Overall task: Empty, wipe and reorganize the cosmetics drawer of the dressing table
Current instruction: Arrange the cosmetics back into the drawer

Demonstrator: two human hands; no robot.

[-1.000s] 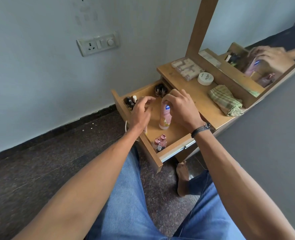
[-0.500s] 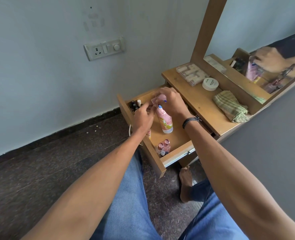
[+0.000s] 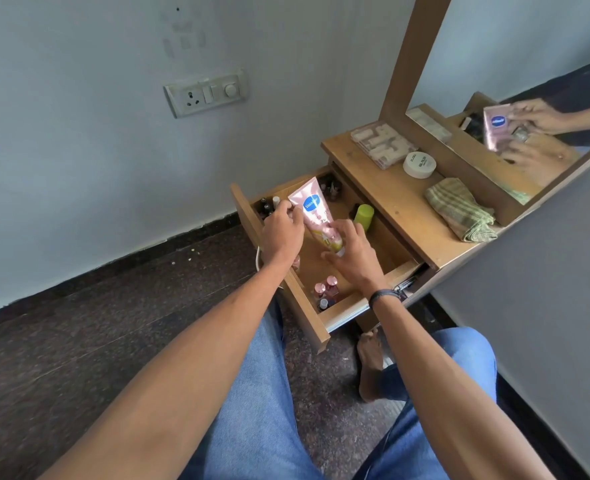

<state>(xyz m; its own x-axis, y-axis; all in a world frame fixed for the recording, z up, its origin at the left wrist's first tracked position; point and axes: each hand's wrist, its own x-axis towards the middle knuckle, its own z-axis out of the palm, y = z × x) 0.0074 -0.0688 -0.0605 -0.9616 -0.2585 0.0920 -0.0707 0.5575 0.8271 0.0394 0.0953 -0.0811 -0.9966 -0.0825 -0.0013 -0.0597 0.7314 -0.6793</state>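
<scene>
My left hand (image 3: 281,233) and right hand (image 3: 354,258) steady a pink lotion tube (image 3: 316,211) tilted over the open drawer (image 3: 342,315), fingers clamped on either end, likely to place it neatly; nail polish bottles (image 3: 326,292) stand in the near corner.

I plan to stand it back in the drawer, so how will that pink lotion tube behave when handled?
The pink tube looks like soft plastic with a flat crimped end, so it probably flexes when squeezed. Its glossy skin may be slippery; the left hand and right hand both grip it. Stood on its narrow end, it would likely tip.
</scene>
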